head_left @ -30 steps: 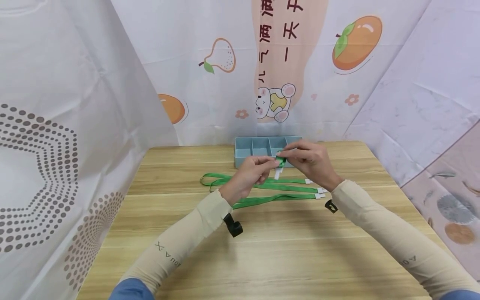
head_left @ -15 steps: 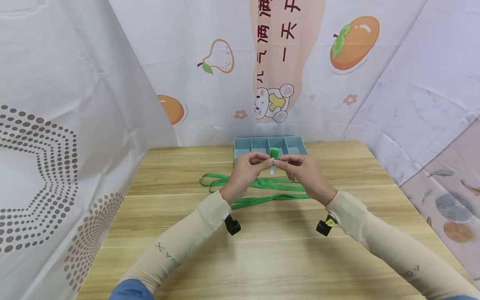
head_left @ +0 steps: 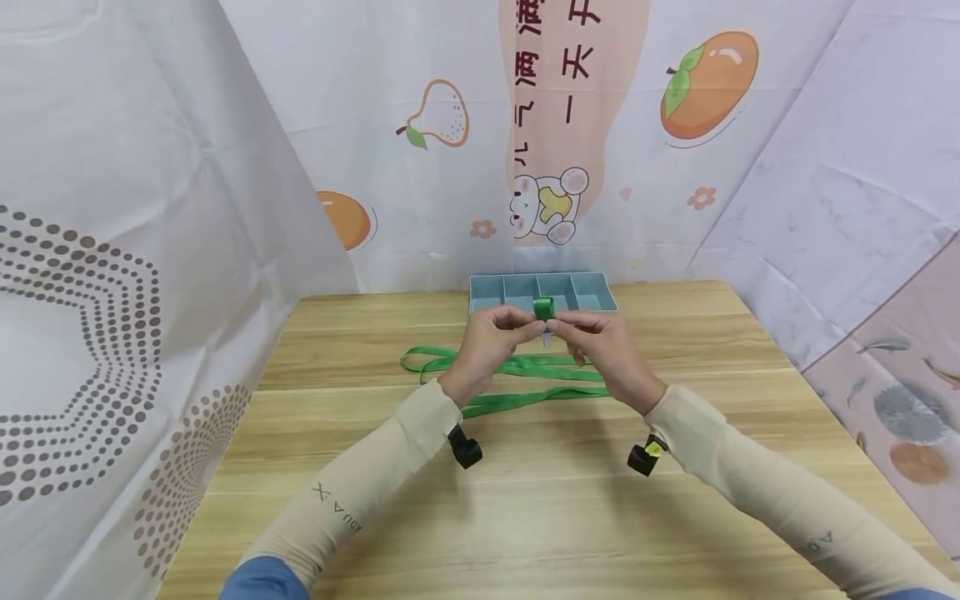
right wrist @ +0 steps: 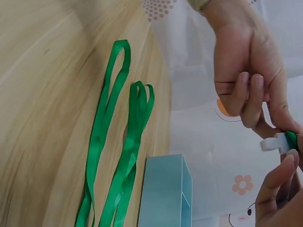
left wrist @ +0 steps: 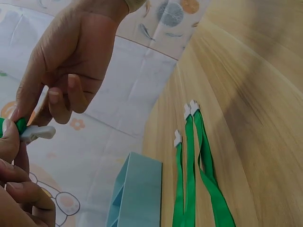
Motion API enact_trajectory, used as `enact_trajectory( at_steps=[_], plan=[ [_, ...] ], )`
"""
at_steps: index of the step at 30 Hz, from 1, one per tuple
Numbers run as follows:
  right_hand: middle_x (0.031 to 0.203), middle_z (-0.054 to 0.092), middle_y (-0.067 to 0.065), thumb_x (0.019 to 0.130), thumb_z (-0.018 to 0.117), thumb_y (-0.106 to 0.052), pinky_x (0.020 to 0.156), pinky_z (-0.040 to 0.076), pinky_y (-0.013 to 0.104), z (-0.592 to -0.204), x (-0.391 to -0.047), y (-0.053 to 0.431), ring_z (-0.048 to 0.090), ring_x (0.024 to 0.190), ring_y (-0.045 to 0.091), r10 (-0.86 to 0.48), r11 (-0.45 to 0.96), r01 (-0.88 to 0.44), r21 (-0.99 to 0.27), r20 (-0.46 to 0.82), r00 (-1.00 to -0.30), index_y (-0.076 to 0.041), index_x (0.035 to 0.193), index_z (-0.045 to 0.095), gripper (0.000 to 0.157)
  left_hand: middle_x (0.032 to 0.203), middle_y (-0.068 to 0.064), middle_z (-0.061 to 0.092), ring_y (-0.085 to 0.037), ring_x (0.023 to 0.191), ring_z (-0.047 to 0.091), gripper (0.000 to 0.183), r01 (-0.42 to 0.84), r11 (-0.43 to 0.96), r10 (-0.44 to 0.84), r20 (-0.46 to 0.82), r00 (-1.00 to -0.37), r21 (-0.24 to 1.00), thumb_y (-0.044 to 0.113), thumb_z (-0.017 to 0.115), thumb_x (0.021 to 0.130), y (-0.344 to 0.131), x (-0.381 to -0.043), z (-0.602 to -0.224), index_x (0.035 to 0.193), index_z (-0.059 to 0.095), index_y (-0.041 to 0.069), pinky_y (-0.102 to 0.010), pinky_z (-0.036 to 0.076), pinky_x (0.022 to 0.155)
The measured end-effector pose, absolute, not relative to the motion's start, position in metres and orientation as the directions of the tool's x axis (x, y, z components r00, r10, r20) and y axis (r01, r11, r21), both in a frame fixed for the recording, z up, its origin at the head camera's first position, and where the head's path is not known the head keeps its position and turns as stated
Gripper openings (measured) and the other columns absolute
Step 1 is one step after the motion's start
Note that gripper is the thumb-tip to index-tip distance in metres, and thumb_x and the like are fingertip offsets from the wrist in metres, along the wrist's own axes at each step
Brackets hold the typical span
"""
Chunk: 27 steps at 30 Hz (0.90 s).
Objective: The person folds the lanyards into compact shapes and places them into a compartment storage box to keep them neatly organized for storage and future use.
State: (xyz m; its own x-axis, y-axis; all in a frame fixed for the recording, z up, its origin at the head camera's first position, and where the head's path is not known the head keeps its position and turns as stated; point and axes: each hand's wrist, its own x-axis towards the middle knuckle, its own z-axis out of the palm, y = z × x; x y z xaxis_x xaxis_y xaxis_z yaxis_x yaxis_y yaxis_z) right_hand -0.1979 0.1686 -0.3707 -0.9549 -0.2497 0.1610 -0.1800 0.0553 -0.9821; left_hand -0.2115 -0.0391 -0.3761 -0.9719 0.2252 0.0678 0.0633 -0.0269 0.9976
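Fingertip to fingertip, my left hand [head_left: 483,343] and right hand [head_left: 613,354] pinch a green lanyard [head_left: 543,308] between thumbs and forefingers. It is folded into a short, flat bundle that stands up above the fingertips. Its white plastic clip [left wrist: 40,133] sticks out below the pinch, also seen in the right wrist view. The fingers cover the middle of the bundle. Beneath the hands, several more green lanyards [head_left: 540,398] lie stretched lengthwise on the table, looped ends to the left. Their white clips [left wrist: 178,138] show in the left wrist view.
A light-blue divided box [right wrist: 161,189] stands at the back of the wooden table [head_left: 555,517], just behind the hands. Printed cloth [head_left: 420,192] hangs along the table's back and sides. Black wrist cameras [head_left: 467,450] hang under both wrists.
My right hand has come down and left from above the bundle to meet the left hand. The folded lanyard now stands upright over the fingertips. Over the last half second it shifted only slightly.
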Motion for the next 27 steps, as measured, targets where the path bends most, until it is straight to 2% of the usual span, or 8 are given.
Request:
enact_trajectory(
  at_steps=[3, 5, 10, 14, 17, 19, 23, 27],
  plan=[
    [0.064, 0.048, 0.003, 0.099, 0.072, -0.027, 0.056, 0.041, 0.028, -0.373, -0.196, 0.167, 0.043, 0.06, 0.019, -0.262, 0.079, -0.198, -0.977, 0.171, -0.95, -0.005, 0.119, 0.077, 0.029, 0.093, -0.002, 0.071, -0.016, 0.073, 0.05, 0.013, 0.065, -0.019, 0.222, 0.068, -0.973, 0.998, 0.023, 0.084, 0.089, -0.041, -0.213, -0.378, 0.093, 0.079, 0.012, -0.028, 0.038, 0.06],
    [0.064, 0.046, 0.002, 0.1, 0.072, -0.027, 0.056, 0.04, 0.029, -0.373, -0.196, 0.166, 0.042, 0.06, 0.018, -0.261, 0.106, -0.196, -0.975, 0.163, -0.951, -0.005, 0.119, 0.077, 0.029, 0.093, -0.002, 0.071, -0.016, 0.073, 0.053, 0.013, 0.069, 0.002, 0.23, 0.067, -0.971, 0.998, 0.023, 0.085, 0.088, -0.042, -0.214, -0.38, 0.091, 0.078, 0.012, -0.028, 0.041, 0.061],
    [0.072, 0.056, 0.002, 0.098, 0.074, -0.028, 0.054, 0.04, 0.026, -0.376, -0.197, 0.166, 0.044, 0.059, 0.015, -0.229, 0.197, -0.173, -0.965, 0.126, -0.965, -0.007, 0.12, 0.077, 0.031, 0.099, -0.003, 0.071, -0.028, 0.092, 0.063, 0.02, 0.104, 0.099, 0.307, 0.069, -0.949, 0.99, 0.031, 0.084, 0.089, -0.049, -0.222, -0.388, 0.095, 0.076, 0.014, -0.03, 0.051, 0.07],
    [0.077, 0.059, 0.007, 0.099, 0.074, -0.027, 0.051, 0.038, 0.026, -0.379, -0.2, 0.169, 0.044, 0.059, 0.015, -0.216, 0.262, -0.179, -0.948, 0.123, -0.969, -0.007, 0.118, 0.077, 0.029, 0.1, -0.005, 0.072, -0.027, 0.073, 0.055, 0.026, 0.17, 0.174, 0.363, 0.097, -0.927, 0.97, 0.04, 0.071, 0.099, -0.063, -0.239, -0.398, 0.099, 0.075, 0.015, -0.031, 0.045, 0.062],
    [0.086, 0.064, 0.01, 0.098, 0.074, -0.028, 0.054, 0.037, 0.027, -0.382, -0.202, 0.173, 0.045, 0.065, 0.016, -0.208, 0.287, -0.191, -0.939, 0.134, -0.969, -0.007, 0.117, 0.078, 0.029, 0.097, -0.008, 0.072, -0.018, 0.06, 0.044, 0.033, 0.182, 0.196, 0.34, 0.107, -0.934, 0.963, 0.044, 0.062, 0.103, -0.077, -0.255, -0.406, 0.099, 0.076, 0.014, -0.03, 0.041, 0.058],
    [0.094, 0.067, 0.013, 0.097, 0.075, -0.03, 0.056, 0.037, 0.027, -0.383, -0.202, 0.176, 0.045, 0.068, 0.018, -0.205, 0.291, -0.205, -0.934, 0.148, -0.968, -0.008, 0.116, 0.079, 0.029, 0.096, -0.008, 0.072, -0.017, 0.059, 0.044, 0.036, 0.183, 0.211, 0.308, 0.112, -0.945, 0.96, 0.044, 0.06, 0.104, -0.087, -0.265, -0.411, 0.098, 0.075, 0.013, -0.03, 0.042, 0.059],
    [0.084, 0.063, 0.016, 0.097, 0.075, -0.031, 0.055, 0.034, 0.029, -0.386, -0.203, 0.18, 0.042, 0.064, 0.02, -0.211, 0.305, -0.249, -0.919, 0.19, -0.959, -0.012, 0.114, 0.08, 0.026, 0.094, -0.008, 0.072, -0.017, 0.06, 0.047, 0.035, 0.171, 0.3, 0.214, 0.108, -0.971, 0.939, 0.041, 0.059, 0.106, -0.106, -0.279, -0.42, 0.095, 0.075, 0.012, -0.03, 0.042, 0.058],
    [0.069, 0.054, 0.012, 0.097, 0.075, -0.032, 0.054, 0.034, 0.03, -0.389, -0.205, 0.183, 0.038, 0.059, 0.02, -0.221, 0.325, -0.297, -0.898, 0.233, -0.947, -0.016, 0.111, 0.082, 0.021, 0.094, -0.012, 0.073, -0.029, 0.073, 0.059, 0.034, 0.141, 0.384, 0.146, 0.09, -0.985, 0.912, 0.04, 0.059, 0.106, -0.118, -0.287, -0.427, 0.094, 0.075, 0.012, -0.033, 0.042, 0.06]
  ],
)
